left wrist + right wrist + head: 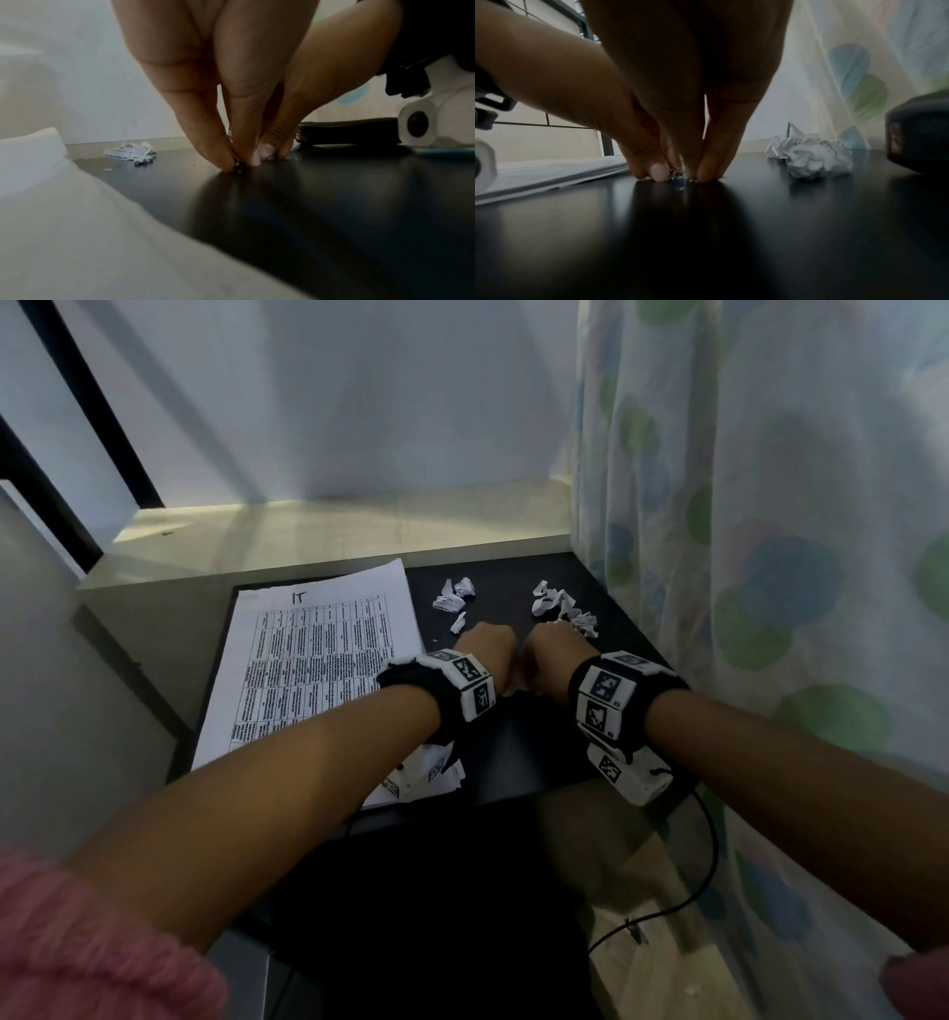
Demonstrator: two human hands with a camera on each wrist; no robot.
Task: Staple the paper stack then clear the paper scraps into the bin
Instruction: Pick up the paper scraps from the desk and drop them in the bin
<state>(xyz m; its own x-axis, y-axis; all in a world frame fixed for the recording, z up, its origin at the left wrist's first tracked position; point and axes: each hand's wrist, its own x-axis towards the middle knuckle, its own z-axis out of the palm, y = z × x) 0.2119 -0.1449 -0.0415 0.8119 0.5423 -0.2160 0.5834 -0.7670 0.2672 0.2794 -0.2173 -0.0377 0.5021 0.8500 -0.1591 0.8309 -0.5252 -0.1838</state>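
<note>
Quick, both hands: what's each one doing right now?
Left hand: pinching a small scrap on the table.
Right hand: pinching that scrap too.

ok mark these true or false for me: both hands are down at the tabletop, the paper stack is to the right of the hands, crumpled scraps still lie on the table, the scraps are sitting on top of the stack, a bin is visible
1. Both hands are down at the tabletop. True: the left hand and right hand meet, fingertips on the black table.
2. The paper stack is right of the hands. False: the paper stack lies to their left.
3. Crumpled scraps still lie on the table. True: two clusters, the left scraps and the right scraps.
4. The scraps sit on the stack. False: they lie on the bare table.
5. A bin is visible. False: no view shows one.
</note>
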